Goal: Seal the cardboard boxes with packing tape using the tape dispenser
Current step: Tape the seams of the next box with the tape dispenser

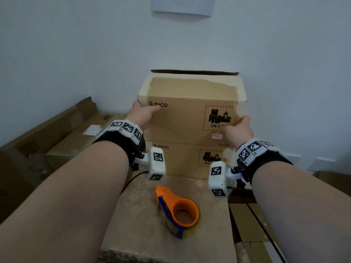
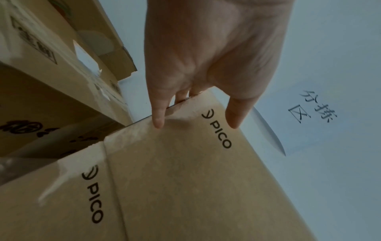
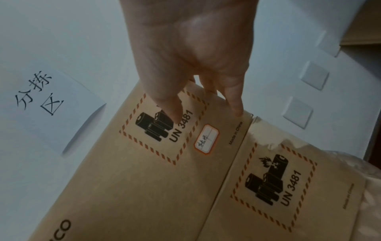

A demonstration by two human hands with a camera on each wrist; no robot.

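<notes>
While the upper box (image 1: 191,111) sits stacked on the lower box (image 1: 182,160) at twelve o'clock from us, its long axis runs nine to three, and we grip it at both ends: our left hand (image 1: 141,114) curls round the nine o'clock corner, our right hand (image 1: 240,130) round the three o'clock one, equally near. The tape dispenser (image 1: 176,209) lies at six o'clock on the surface (image 1: 133,234), between our forearms, so we judge the box comes toward it next.

Pale wall (image 1: 76,44) standing behind; white paper sign (image 1: 183,5) hanging on it; wall plates (image 3: 299,112) sitting lower right.
</notes>
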